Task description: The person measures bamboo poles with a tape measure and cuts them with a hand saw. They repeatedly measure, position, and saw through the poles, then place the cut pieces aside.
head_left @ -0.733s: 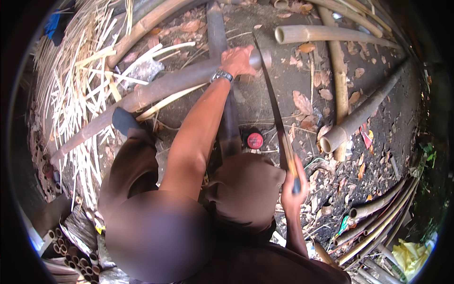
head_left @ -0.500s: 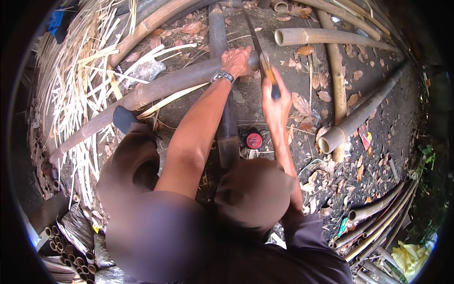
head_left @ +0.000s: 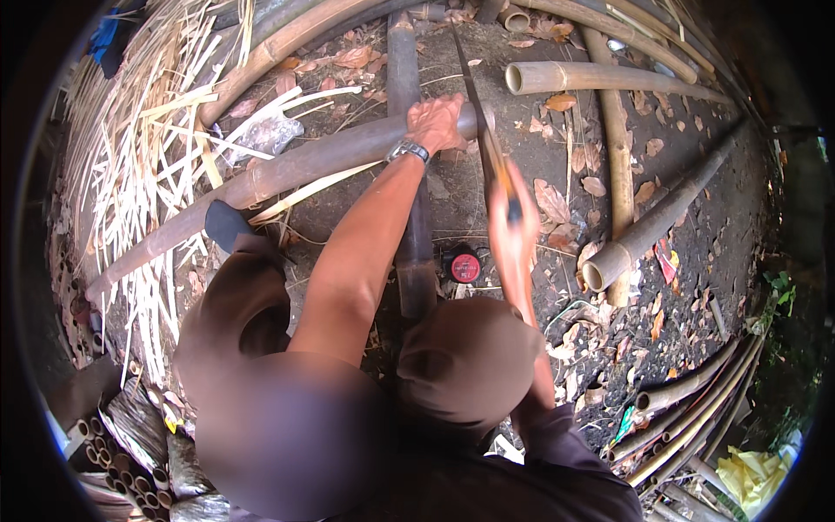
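A thick bamboo pole [head_left: 326, 157] runs slantwise from the far left to the middle, resting across a darker pole [head_left: 403, 65]. My left hand [head_left: 435, 123], with a watch at the wrist, grips the bamboo pole near its right end. In my right hand [head_left: 511, 217] is the handle of a hand saw [head_left: 474, 91], its long thin blade pointing away from me. The blade lies across the pole's end, just right of my left hand. My right hand is smeared by motion, but its fingers are wrapped round the handle. My left foot [head_left: 228, 224] is against the pole.
A red-topped round object [head_left: 465, 265] sits on the ground between my arms. Pale bamboo strips [head_left: 165, 174] heap up at the left. Cut bamboo poles [head_left: 609, 76] lie at the right, with more poles [head_left: 696, 383] at the lower right. Dry leaves [head_left: 552, 200] litter the soil.
My right hand has drawn the saw back toward me, so the handle sits lower and the blade has slid along the cut. My left hand keeps its grip on the pole.
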Demonstrator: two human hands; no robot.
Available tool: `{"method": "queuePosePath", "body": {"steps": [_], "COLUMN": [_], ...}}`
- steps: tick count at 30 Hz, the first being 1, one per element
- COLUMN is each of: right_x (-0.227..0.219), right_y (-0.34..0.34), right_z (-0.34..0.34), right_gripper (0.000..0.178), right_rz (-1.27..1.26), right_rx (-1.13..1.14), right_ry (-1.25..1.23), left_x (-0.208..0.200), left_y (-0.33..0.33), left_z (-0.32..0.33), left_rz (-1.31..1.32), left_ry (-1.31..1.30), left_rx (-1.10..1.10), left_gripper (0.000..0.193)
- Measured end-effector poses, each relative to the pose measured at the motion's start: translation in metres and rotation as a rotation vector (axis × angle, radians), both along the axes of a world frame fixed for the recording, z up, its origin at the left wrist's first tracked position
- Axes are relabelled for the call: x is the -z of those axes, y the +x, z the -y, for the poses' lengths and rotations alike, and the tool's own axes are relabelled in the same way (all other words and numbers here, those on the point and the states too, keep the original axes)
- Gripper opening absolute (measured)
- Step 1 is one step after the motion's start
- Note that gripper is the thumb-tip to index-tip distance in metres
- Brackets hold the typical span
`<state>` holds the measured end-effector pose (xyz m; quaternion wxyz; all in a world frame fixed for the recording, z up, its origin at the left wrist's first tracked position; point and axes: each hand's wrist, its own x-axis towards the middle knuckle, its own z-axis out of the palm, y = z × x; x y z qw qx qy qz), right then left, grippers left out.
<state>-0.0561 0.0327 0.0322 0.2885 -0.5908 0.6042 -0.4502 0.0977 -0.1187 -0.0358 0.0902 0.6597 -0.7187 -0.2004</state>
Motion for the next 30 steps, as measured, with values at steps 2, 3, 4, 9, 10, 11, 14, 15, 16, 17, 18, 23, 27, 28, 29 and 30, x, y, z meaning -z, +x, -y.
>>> {"method": "queuePosePath", "body": {"steps": [2, 3, 4, 9, 10, 11, 14, 15, 16, 17, 18, 23, 27, 28, 29, 30], "right_x": [-0.009, -0.020, -0.035, 0.006, 0.001, -0.013, -0.003, 0.005, 0.001, -0.010, -0.026, 0.008, -0.019, -0.004, -0.005, -0.010], "right_y": [-0.048, -0.064, -0.076, -0.014, -0.006, 0.002, -0.003, -0.029, -0.036, -0.051, -0.071, -0.028, 0.009, 0.000, -0.013, -0.035], "right_z": [-0.110, -0.153, -0.176, -0.025, 0.014, 0.041, 0.000, -0.036, -0.080, -0.125, -0.168, -0.038, 0.038, 0.010, -0.039, -0.083], "right_gripper": [0.043, 0.045, 0.047, 0.041, 0.040, 0.039, 0.040, 0.042, 0.042, 0.043, 0.045, 0.043, 0.042, 0.043, 0.043, 0.044], "right_rz": [-0.090, -0.126, -0.184, -0.096, -0.093, -0.059, -0.007, -0.055, -0.048, -0.061, -0.103, -0.092, 0.019, 0.048, 0.068, -0.025], "right_rx": [-0.010, -0.057, -0.095, 0.022, 0.027, 0.033, 0.001, 0.004, -0.024, -0.042, -0.051, 0.046, 0.045, 0.023, 0.023, -0.001], "right_ry": [0.014, 0.084, 0.095, -0.020, 0.003, 0.086, 0.049, -0.106, -0.010, 0.068, 0.140, 0.029, 0.206, 0.127, 0.155, 0.126], "left_x": [-0.007, -0.008, -0.015, -0.014, -0.011, -0.011, -0.010, -0.011, -0.004, -0.010, -0.017, -0.007, -0.007, -0.007, -0.008, -0.012], "left_y": [0.002, 0.010, 0.008, -0.005, -0.015, -0.019, -0.007, -0.019, 0.003, 0.013, 0.014, -0.008, -0.014, -0.010, 0.001, 0.001], "left_z": [0.010, 0.006, 0.008, -0.001, -0.002, 0.001, 0.003, 0.011, 0.009, 0.005, 0.009, 0.009, 0.002, 0.000, 0.004, 0.008], "left_rz": [-0.028, -0.019, -0.031, -0.023, -0.044, -0.050, -0.010, -0.058, -0.033, -0.012, -0.023, -0.029, -0.015, -0.020, -0.034, -0.044], "left_ry": [0.126, 0.156, 0.177, 0.014, 0.006, -0.009, 0.026, 0.047, 0.098, 0.099, 0.083, -0.050, -0.023, 0.007, 0.064, 0.107], "left_rx": [0.029, 0.025, 0.044, 0.017, 0.023, 0.017, 0.015, 0.051, 0.024, 0.005, -0.014, 0.006, 0.008, 0.006, 0.006, 0.013], "left_gripper": [0.080, 0.080, 0.080, 0.075, 0.074, 0.073, 0.071, 0.071, 0.070, 0.072, 0.072, 0.070, 0.069, 0.069, 0.070, 0.073]}}
